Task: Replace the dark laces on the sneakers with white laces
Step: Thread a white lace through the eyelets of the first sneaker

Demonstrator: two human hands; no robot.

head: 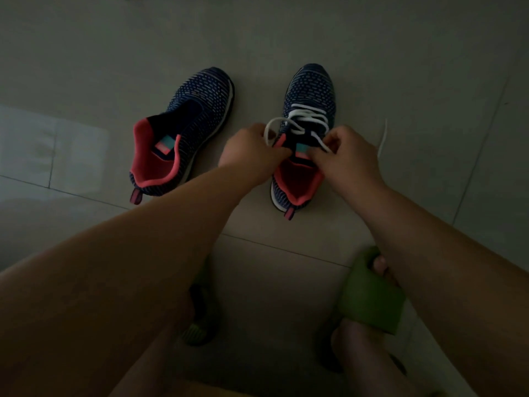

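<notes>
A person crouched on a tiled floor (286, 30) works a white lace (307, 114) through the upper eyelets of the right-hand sneaker (307, 93), the landmark here. The left hand (252, 150), at the near-left of that sneaker's tongue, has its fingers curled in a pinch on a loop of the lace. The right hand (343, 156), at the near-right of the tongue, pinches the other strand, whose free end (383, 138) trails onto the floor just right of the sneaker.

Several white crossings already sit over the sneaker's front half. The second sneaker (186, 124), well to the left of the laced one, shows no lace at all, dark or white, so the job looks roughly at its midpoint. No dark laces can be made out in the dim light.

To finish this step well, the two strands should probably be drawn evenly, each crossing snugged from the toe backward before the top eyelets are threaded, with the lace kept flat rather than twisted. The loose end to the right wants watching so it does not slip back through. Green slippers (369, 290) sit on the person's feet on the near side of the sneaker.
</notes>
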